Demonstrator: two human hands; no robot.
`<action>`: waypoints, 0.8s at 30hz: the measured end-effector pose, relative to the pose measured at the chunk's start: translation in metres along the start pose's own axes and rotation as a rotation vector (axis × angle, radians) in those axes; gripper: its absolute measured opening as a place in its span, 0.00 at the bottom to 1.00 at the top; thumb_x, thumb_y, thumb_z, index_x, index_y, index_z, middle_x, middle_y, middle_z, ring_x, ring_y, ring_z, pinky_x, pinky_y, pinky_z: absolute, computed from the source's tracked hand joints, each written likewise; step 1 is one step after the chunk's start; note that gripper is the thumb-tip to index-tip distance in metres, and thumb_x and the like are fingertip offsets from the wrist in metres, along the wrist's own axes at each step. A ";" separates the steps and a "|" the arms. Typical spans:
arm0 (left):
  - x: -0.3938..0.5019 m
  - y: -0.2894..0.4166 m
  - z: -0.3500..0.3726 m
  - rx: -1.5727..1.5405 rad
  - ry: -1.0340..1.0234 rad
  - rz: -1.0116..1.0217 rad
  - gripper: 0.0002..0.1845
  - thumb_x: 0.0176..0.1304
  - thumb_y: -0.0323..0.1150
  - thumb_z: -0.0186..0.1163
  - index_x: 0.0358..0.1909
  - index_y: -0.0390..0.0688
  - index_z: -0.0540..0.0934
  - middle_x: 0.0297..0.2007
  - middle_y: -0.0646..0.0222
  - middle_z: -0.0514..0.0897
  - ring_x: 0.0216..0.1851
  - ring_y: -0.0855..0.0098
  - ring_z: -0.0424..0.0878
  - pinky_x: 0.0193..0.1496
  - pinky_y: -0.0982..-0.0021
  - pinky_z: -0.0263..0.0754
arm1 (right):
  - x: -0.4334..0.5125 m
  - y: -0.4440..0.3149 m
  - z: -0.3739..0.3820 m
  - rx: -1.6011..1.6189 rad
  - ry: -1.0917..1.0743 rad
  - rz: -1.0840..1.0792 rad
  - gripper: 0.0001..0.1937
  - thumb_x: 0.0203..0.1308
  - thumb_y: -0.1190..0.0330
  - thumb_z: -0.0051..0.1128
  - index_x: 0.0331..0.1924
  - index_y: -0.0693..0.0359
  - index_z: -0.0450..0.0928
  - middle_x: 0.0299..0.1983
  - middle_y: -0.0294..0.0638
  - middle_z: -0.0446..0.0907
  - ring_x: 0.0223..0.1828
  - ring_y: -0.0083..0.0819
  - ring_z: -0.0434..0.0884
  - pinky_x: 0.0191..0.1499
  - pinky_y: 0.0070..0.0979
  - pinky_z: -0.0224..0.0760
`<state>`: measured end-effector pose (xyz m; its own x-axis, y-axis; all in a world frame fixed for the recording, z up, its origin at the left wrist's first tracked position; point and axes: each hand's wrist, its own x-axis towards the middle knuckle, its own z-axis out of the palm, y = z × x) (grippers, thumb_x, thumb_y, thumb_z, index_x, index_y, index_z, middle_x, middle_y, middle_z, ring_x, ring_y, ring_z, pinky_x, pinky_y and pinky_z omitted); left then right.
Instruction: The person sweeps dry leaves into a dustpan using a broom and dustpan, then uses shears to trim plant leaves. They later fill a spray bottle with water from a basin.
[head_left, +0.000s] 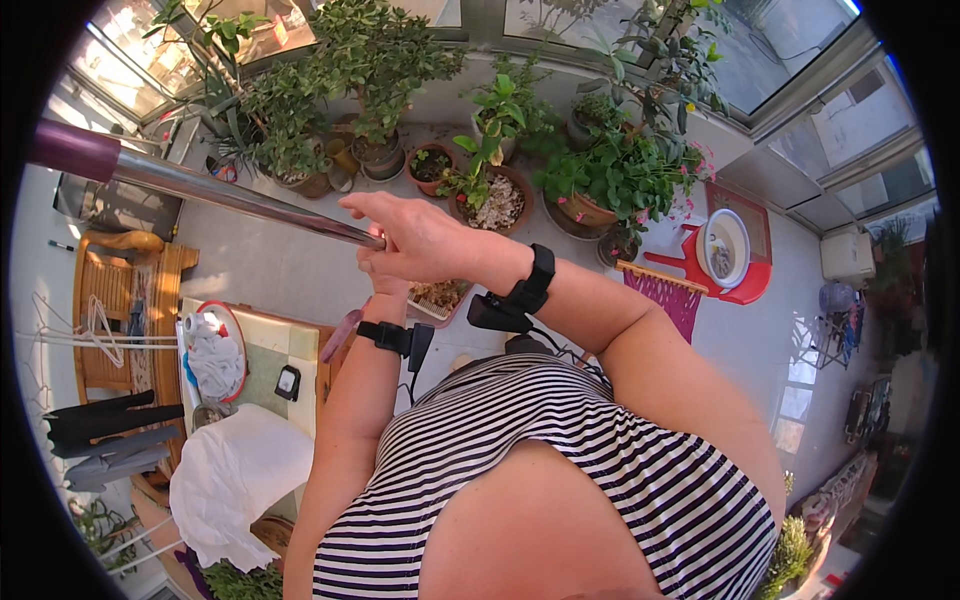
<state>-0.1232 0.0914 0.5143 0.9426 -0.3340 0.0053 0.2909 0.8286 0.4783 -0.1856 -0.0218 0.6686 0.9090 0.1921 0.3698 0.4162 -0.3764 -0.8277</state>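
A shiny metal pole (247, 202) with a purple sleeve (75, 150) at its upper left end slants down to my hands. My right hand (420, 232) is around the pole's lower right end, with some fingers stretched out above it. Just below, my left hand (386, 279) is close against the right one and mostly hidden by it, so its grip does not show. Both wrists wear black straps with small devices and cables.
Potted plants (487, 202) line the window wall ahead. At left are a table (304, 334) with a tray of white cloth (217, 364), a wooden bench (112, 300), hangers (101, 330) and hanging dark clothes (112, 424). A basin (724, 247) rests on a red stool (754, 281) at right.
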 end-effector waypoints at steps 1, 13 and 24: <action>0.000 -0.014 -0.004 -0.232 -0.046 -0.114 0.10 0.63 0.30 0.61 0.43 0.42 0.72 0.42 0.70 0.75 0.43 0.73 0.75 0.46 0.71 0.73 | 0.003 -0.002 0.003 -0.046 0.034 -0.028 0.33 0.46 0.66 0.68 0.58 0.63 0.66 0.47 0.52 0.77 0.44 0.51 0.79 0.45 0.39 0.73; -0.020 0.103 0.122 0.923 -0.474 0.218 0.46 0.49 0.47 0.74 0.65 0.36 0.63 0.57 0.57 0.72 0.64 0.60 0.65 0.64 0.57 0.60 | -0.028 0.080 0.025 0.106 -0.055 0.459 0.10 0.59 0.71 0.60 0.40 0.67 0.73 0.24 0.43 0.78 0.22 0.29 0.81 0.25 0.26 0.75; -0.009 0.089 0.110 0.743 -0.456 0.229 0.06 0.64 0.28 0.61 0.37 0.36 0.75 0.31 0.66 0.79 0.35 0.72 0.77 0.53 0.63 0.72 | -0.060 0.146 -0.068 -0.357 0.151 0.552 0.24 0.53 0.65 0.62 0.54 0.63 0.73 0.52 0.54 0.75 0.52 0.51 0.76 0.54 0.41 0.70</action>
<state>-0.1239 0.1185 0.6531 0.7616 -0.4735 0.4425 -0.2260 0.4458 0.8661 -0.1783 -0.1500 0.5543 0.9723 -0.2334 0.0092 -0.1527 -0.6648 -0.7313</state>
